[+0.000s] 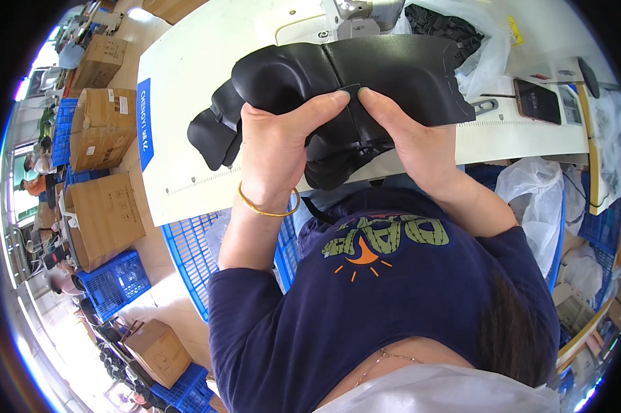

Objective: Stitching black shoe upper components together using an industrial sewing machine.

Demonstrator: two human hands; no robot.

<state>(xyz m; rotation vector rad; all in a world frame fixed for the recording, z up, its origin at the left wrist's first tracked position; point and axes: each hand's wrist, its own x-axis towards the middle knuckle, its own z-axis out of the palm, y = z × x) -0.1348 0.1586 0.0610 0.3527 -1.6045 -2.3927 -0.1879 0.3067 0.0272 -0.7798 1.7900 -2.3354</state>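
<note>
A black, smooth, padded sheet piece (400,69) with moulded bulges and a seam down its middle is held up above the white table (180,138). My left hand (276,148) grips its near edge, thumb pressed beside the seam. On the other side of the seam, my right hand (420,141) holds the same edge, its thumb close to the left one. Most fingers of both hands are hidden behind the piece. More black padded parts (214,134) hang out to the left and below, and I cannot tell whether they are joined to it.
Past the piece stands the metal base of a sewing machine (365,14). A clear bag (489,41) with black pieces lies to its right, near a dark phone (538,101). Blue crates (193,251) sit below the table edge; cardboard boxes (107,220) stand on the left floor.
</note>
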